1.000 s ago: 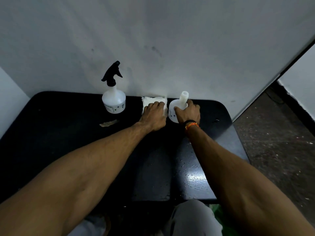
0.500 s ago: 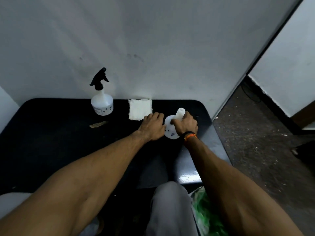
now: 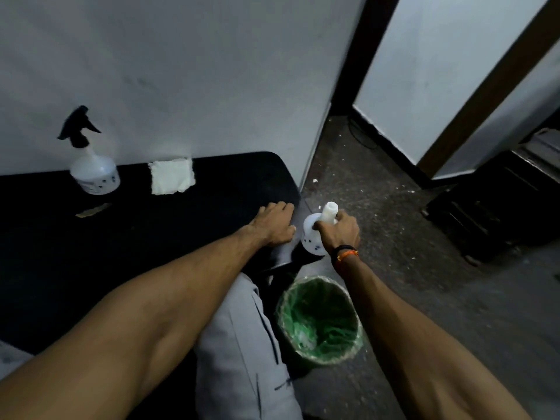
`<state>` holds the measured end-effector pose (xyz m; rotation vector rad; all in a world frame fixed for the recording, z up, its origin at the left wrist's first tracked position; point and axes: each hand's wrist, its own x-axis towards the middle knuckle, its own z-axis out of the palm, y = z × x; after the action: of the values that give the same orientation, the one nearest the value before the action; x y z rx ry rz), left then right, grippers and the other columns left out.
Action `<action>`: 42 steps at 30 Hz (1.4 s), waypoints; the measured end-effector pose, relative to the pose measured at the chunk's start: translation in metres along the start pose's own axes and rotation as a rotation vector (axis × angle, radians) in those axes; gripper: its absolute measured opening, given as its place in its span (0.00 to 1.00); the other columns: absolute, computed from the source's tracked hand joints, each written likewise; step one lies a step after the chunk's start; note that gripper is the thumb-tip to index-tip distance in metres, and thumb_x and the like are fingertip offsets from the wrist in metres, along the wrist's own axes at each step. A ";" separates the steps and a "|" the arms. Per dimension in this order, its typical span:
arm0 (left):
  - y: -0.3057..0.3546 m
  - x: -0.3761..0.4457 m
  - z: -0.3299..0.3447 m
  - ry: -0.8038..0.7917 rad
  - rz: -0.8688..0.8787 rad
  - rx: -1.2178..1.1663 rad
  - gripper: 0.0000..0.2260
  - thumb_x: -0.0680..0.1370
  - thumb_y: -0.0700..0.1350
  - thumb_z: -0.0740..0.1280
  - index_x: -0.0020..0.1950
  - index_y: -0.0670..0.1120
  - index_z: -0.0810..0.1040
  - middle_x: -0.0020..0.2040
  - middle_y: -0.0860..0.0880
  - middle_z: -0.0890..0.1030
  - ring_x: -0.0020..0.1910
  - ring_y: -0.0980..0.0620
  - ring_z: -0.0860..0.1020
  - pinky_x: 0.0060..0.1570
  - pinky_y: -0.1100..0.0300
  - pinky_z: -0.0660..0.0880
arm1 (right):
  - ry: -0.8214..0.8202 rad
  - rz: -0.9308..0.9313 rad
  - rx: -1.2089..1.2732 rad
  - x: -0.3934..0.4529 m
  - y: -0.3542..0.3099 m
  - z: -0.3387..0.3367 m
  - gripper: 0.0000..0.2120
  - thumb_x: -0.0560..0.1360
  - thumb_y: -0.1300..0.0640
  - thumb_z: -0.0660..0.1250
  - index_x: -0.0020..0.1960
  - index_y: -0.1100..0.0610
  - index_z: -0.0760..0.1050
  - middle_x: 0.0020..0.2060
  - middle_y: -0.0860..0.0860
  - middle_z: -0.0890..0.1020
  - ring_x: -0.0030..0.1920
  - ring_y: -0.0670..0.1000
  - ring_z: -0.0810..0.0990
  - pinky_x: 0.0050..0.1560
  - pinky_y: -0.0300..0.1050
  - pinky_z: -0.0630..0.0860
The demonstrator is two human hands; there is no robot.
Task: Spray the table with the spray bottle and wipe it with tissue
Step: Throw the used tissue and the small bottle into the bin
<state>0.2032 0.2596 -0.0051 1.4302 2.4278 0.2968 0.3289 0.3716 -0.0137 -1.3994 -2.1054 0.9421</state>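
Observation:
A clear spray bottle [image 3: 94, 174] with a black trigger head stands at the back left of the black table [image 3: 242, 177], against the wall. A folded white tissue [image 3: 172, 176] lies flat to its right, touched by no hand. My left hand [image 3: 272, 224] rests knuckles-up on the table near its right edge and holds nothing. My right hand [image 3: 339, 230] grips the neck of a second white bottle [image 3: 310, 241] that has no spray head. That bottle hangs just past the table's right edge, above the floor.
A bin with a green liner [image 3: 321, 321] stands on the floor below my right forearm. A small brownish scrap [image 3: 92, 210] lies in front of the spray bottle. A dark low piece of furniture [image 3: 491, 213] stands at the right by a doorway.
My right hand carried the headless bottle from beside the tissue to past the table's right edge. My left hand came off the tissue and slid right. The view swung right.

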 end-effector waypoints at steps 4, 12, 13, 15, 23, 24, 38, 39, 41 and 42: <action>0.039 -0.001 0.019 -0.045 0.077 0.024 0.25 0.79 0.51 0.62 0.73 0.42 0.65 0.71 0.40 0.70 0.68 0.39 0.69 0.68 0.43 0.66 | 0.034 0.088 -0.010 -0.008 0.043 -0.034 0.22 0.68 0.48 0.72 0.58 0.57 0.77 0.54 0.59 0.81 0.56 0.63 0.78 0.56 0.57 0.77; 0.074 -0.001 0.058 -0.167 0.264 -0.130 0.21 0.78 0.51 0.65 0.68 0.43 0.71 0.66 0.42 0.75 0.62 0.44 0.74 0.57 0.54 0.71 | 0.024 0.210 -0.055 -0.032 0.115 -0.037 0.25 0.67 0.46 0.72 0.60 0.56 0.76 0.55 0.59 0.80 0.56 0.63 0.78 0.55 0.55 0.76; 0.076 -0.002 0.065 -0.202 0.277 -0.139 0.21 0.78 0.50 0.65 0.69 0.43 0.71 0.67 0.43 0.75 0.63 0.44 0.74 0.60 0.52 0.72 | 0.008 0.229 -0.060 -0.035 0.124 -0.033 0.26 0.67 0.46 0.72 0.61 0.55 0.76 0.55 0.59 0.80 0.56 0.63 0.78 0.56 0.56 0.77; 0.078 -0.002 0.077 -0.248 0.277 -0.129 0.21 0.78 0.50 0.65 0.69 0.42 0.72 0.66 0.42 0.76 0.64 0.43 0.74 0.63 0.48 0.72 | -0.023 0.241 -0.091 -0.038 0.138 -0.026 0.25 0.67 0.47 0.72 0.61 0.56 0.76 0.55 0.59 0.80 0.56 0.64 0.79 0.55 0.55 0.77; 0.066 0.007 0.134 -0.470 0.220 -0.007 0.16 0.76 0.44 0.66 0.62 0.40 0.75 0.61 0.40 0.79 0.59 0.40 0.77 0.49 0.57 0.71 | -0.168 0.287 -0.210 -0.047 0.189 0.012 0.21 0.70 0.45 0.71 0.58 0.56 0.80 0.52 0.58 0.84 0.52 0.62 0.81 0.46 0.46 0.73; 0.063 0.010 0.140 -0.487 0.209 -0.004 0.16 0.76 0.45 0.66 0.63 0.40 0.74 0.62 0.39 0.78 0.60 0.40 0.77 0.52 0.55 0.73 | -0.187 0.288 -0.216 -0.047 0.194 0.016 0.22 0.70 0.45 0.72 0.59 0.55 0.80 0.54 0.58 0.84 0.53 0.62 0.81 0.47 0.46 0.73; 0.069 0.038 0.175 -0.516 0.148 -0.133 0.14 0.76 0.45 0.67 0.60 0.43 0.76 0.60 0.42 0.78 0.58 0.43 0.76 0.49 0.57 0.70 | -0.312 0.480 -0.311 -0.039 0.234 0.055 0.26 0.72 0.40 0.67 0.61 0.59 0.77 0.57 0.61 0.82 0.57 0.62 0.80 0.58 0.53 0.78; 0.070 0.038 0.176 -0.513 0.146 -0.128 0.14 0.76 0.44 0.67 0.60 0.42 0.76 0.61 0.42 0.78 0.59 0.43 0.76 0.49 0.57 0.70 | -0.309 0.497 -0.319 -0.038 0.233 0.056 0.24 0.72 0.43 0.68 0.60 0.59 0.78 0.56 0.61 0.82 0.56 0.62 0.80 0.58 0.53 0.78; 0.071 0.036 0.179 -0.527 0.136 -0.112 0.16 0.76 0.45 0.67 0.62 0.42 0.75 0.61 0.42 0.77 0.60 0.43 0.76 0.50 0.57 0.72 | -0.319 0.524 -0.332 -0.040 0.233 0.055 0.19 0.71 0.49 0.69 0.57 0.60 0.79 0.53 0.61 0.83 0.53 0.62 0.81 0.56 0.54 0.79; 0.072 0.035 0.178 -0.534 0.130 -0.110 0.17 0.76 0.45 0.67 0.64 0.42 0.74 0.62 0.42 0.77 0.60 0.43 0.76 0.52 0.56 0.74 | -0.325 0.529 -0.338 -0.040 0.233 0.053 0.17 0.71 0.51 0.69 0.56 0.60 0.79 0.52 0.61 0.83 0.52 0.61 0.81 0.55 0.53 0.79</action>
<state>0.3106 0.3286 -0.1529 1.4040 1.8683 0.0599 0.4525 0.3784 -0.2216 -2.1773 -2.2439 1.1015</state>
